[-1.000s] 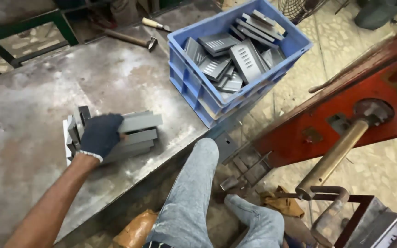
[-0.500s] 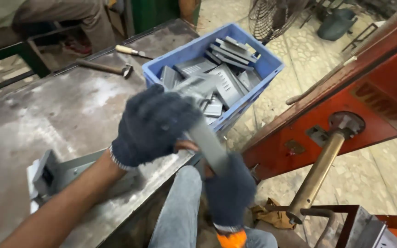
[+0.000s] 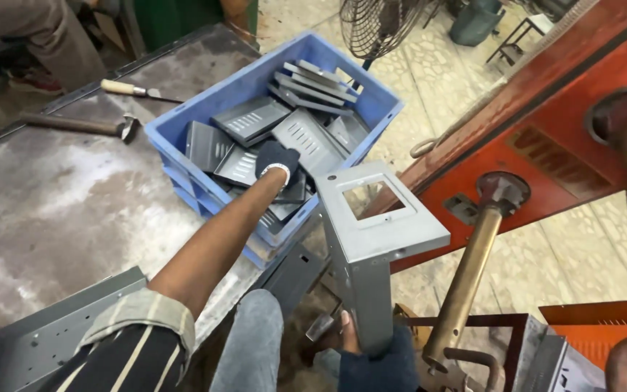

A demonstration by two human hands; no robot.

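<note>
My left hand, in a dark glove, reaches into the blue plastic crate and rests on the grey slotted metal plates piled inside; whether it grips one I cannot tell. My right hand, also gloved, holds a grey bent sheet-metal bracket by its lower end. The bracket stands upright in front of me, and its flat top has a rectangular cut-out. It is to the right of the crate, above my knee.
The crate sits at the edge of a worn steel table. A hammer and a wooden-handled tool lie behind it. More grey brackets are stacked at the near left. A red press with brass-coloured levers stands to the right.
The bracket has passed fully to my right hand and stands upright. My left hand has let go of it and stretched forward into the crate. The view has swung right.
</note>
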